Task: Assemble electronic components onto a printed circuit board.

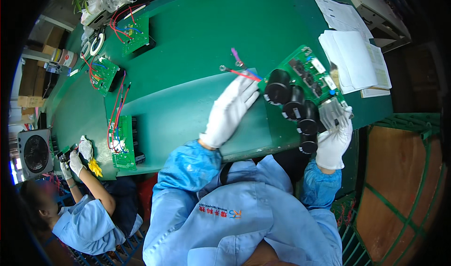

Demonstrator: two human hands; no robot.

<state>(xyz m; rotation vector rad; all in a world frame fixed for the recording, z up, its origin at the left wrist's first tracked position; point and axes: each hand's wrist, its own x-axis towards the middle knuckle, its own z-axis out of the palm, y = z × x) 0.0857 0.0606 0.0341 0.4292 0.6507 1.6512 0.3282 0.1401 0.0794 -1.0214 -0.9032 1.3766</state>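
Note:
A green circuit board [300,59] with several black cylindrical capacitors [294,110], dark parts and white blocks is tilted above the table's right side. My right hand [334,144], in a white glove, grips its near right corner by a silvery metal piece [331,113]. Red, blue and purple wires [242,73] stick out from the board's left end, with ring terminals on some. My left hand [231,107], also white-gloved, has its fingers stretched out beside these wires. Its fingertips overlap the wires; whether they touch is unclear.
Three more wired circuit boards [124,146] stand along the table's left side. Paper stacks [347,61] lie at the right edge. At the left, a co-worker [89,219] in white gloves handles a small part near a fan [35,152]. White tape rolls [97,44] lie far left.

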